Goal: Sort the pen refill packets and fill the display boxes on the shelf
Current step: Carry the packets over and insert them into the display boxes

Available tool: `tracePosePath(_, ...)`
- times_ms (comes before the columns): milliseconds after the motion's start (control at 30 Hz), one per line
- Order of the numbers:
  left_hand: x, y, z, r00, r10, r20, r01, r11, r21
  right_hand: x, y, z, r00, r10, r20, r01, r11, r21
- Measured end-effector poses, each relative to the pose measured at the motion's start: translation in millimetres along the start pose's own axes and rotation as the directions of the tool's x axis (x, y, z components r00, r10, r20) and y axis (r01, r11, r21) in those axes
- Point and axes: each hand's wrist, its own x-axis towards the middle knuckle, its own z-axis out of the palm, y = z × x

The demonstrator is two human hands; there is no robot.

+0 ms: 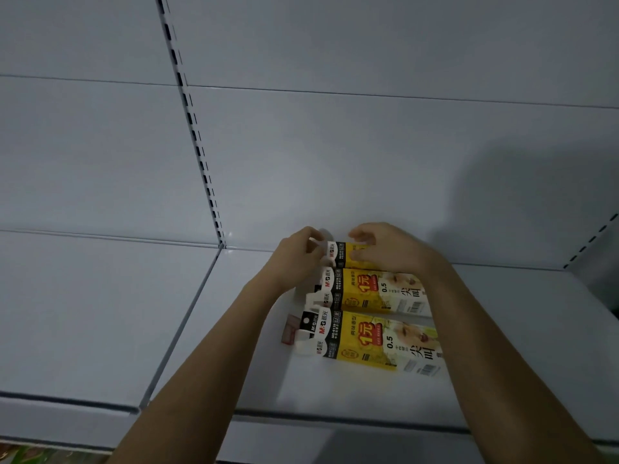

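Left hand (294,256) pinches the white flap of the rear display box (345,254); right hand (385,247) grips its yellow body; 2 boxes (378,316) lie nearer on the shelf (335,390).

We have a single view, from a wide-angle camera worn on the head, so no second view shares the scene. We look forward and slightly down onto a pale shelf (100,313), from just in front of its front lip, which crosses the bottom of the frame. Beyond the shelf, its back panel (335,145) fills the upper two thirds, facing us almost squarely. A slotted upright (191,128) runs slantwise left of centre, bent by the lens. Both forearms reach away from us over the shelf, placing the camera close, within arm's reach of the back panel.
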Motion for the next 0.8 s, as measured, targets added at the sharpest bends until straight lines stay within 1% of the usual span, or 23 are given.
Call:
tracePosePath(67,-7.3,-3.8,-4.9,0.998,0.045,-0.049,-0.043,0.998,0.041,-4.0,-1.2,-2.0,0.996,-0.02,-0.085,0.025,0.998,0.064)
tracePosePath(100,-11.9,-4.2,-8.7,0.997,0.061,-0.05,-0.057,0.996,0.075,-5.6,-4.3,-2.3,0.993,-0.028,-0.111,0.036,0.997,0.075)
tracePosePath(200,-30.5,-7.3,-25.1,0.996,0.072,-0.052,-0.057,0.968,0.244,-14.5,-21.2,-1.0,0.992,-0.08,-0.095,0.086,0.994,0.06)
tracePosePath(267,-48.9,-10.6,-40.2,0.991,0.035,-0.127,0.009,0.944,0.331,-24.5,-31.5,0.3,0.988,-0.141,-0.069,0.147,0.985,0.09)
tracePosePath(367,-93.2,-19.7,-61.1,0.951,-0.063,-0.303,0.176,0.916,0.36,-47.4,-42.7,4.8,0.971,-0.225,-0.077,0.234,0.96,0.156)
tracePosePath(467,-152.0,-31.0,-73.3,0.869,-0.158,-0.469,0.337,0.883,0.327,-67.2,-51.2,19.8,0.947,-0.316,-0.061,0.322,0.929,0.183)
tracePosePath(600,-242.6,-41.5,-72.2,0.749,-0.311,-0.586,0.532,0.809,0.25,-85.3,-72.0,55.5,0.888,-0.45,0.092,0.423,0.879,0.222)
tracePosePath(700,-309.8,-46.0,-64.0,0.658,-0.396,-0.641,0.625,0.761,0.171,-98.6,-93.9,88.7,0.822,-0.526,0.219,0.48,0.846,0.232)
tracePosePath(800,-380.0,-52.3,-47.9,0.543,-0.488,-0.683,0.735,0.67,0.105,-117.7,-114.6,126.1,0.719,-0.593,0.363,0.54,0.805,0.246)
